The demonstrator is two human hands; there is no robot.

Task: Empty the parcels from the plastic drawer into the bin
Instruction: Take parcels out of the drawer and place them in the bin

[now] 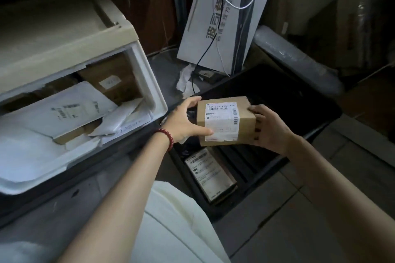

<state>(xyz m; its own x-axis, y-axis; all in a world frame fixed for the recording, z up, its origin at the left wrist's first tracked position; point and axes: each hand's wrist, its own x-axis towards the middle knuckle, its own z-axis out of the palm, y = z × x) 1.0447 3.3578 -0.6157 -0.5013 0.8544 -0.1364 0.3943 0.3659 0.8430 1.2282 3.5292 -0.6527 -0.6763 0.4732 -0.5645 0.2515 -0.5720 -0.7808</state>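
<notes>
In a dim room, a grey tiled floor (288, 220) is carrying a black bin (299, 102) at the right, with one white paper bag (222, 17) leaning behind it and one bubble-wrap roll (295, 57) lying beyond. At the left, the plastic drawer (154, 96) is standing open, heaped with white mailers (64, 109) and brown boxes (111, 79), too overlapped to count. Both hands are curling round one labelled cardboard box (224, 120) above the bin, the left hand (181, 121) and the right hand (269, 128) at opposite ends. One labelled parcel (210, 175) is lying inside the bin.

Matt brown cardboard box (224, 120), paper label; cream plastic drawer (147, 83); black plastic bin (316, 111).
</notes>
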